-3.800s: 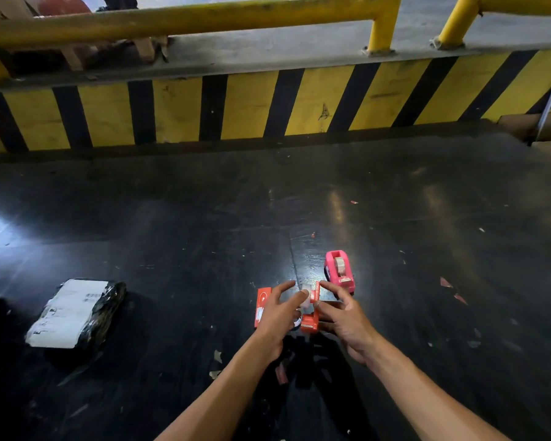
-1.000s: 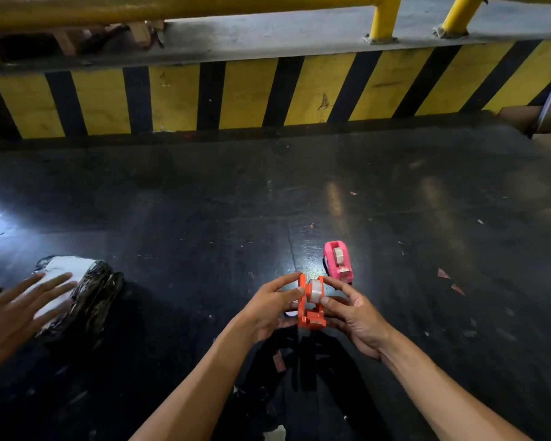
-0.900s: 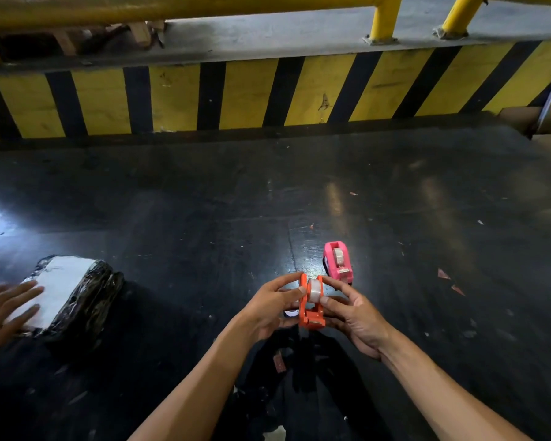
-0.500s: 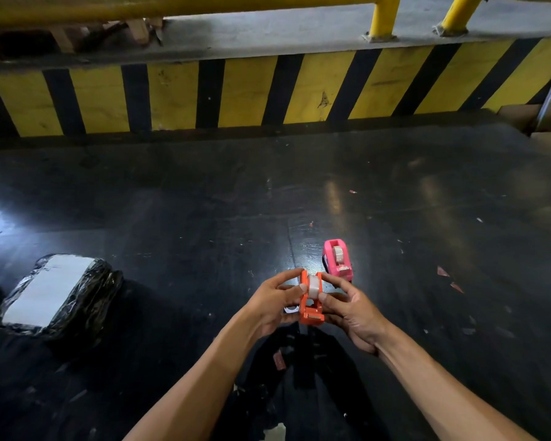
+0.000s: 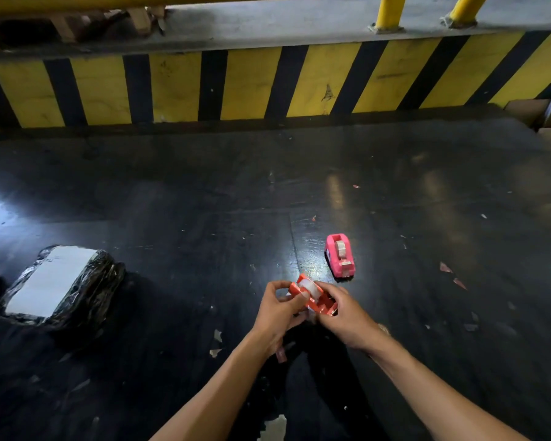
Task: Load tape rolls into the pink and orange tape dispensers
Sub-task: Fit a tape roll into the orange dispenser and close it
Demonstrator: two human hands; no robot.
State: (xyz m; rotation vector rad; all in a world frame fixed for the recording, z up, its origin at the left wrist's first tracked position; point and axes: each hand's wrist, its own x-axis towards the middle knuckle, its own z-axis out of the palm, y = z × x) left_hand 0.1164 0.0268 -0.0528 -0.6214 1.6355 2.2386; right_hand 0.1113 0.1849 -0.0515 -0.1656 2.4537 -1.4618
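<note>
The orange tape dispenser (image 5: pixel 319 301) is held just above the dark floor between both hands, tilted with its cutter end toward the lower right. A white tape roll (image 5: pixel 308 287) sits in its cradle. My left hand (image 5: pixel 279 310) grips the dispenser's left side, thumb against the roll. My right hand (image 5: pixel 344 313) holds the right side and cutter end. The pink tape dispenser (image 5: pixel 339 260) stands on the floor just beyond my right hand, a pale tape roll (image 5: pixel 341 247) in it.
A black plastic-wrapped parcel with a white label (image 5: pixel 56 283) lies on the floor at the left. A yellow-and-black striped curb (image 5: pixel 268 84) runs across the back, with yellow rail posts (image 5: pixel 388 11) above. Paper scraps (image 5: pixel 217 340) dot the floor near my arms.
The orange dispenser has turned from upright to tilted, cutter end toward the right. Another person's hand, on the parcel a second ago, has left the view. The pink dispenser has not moved.
</note>
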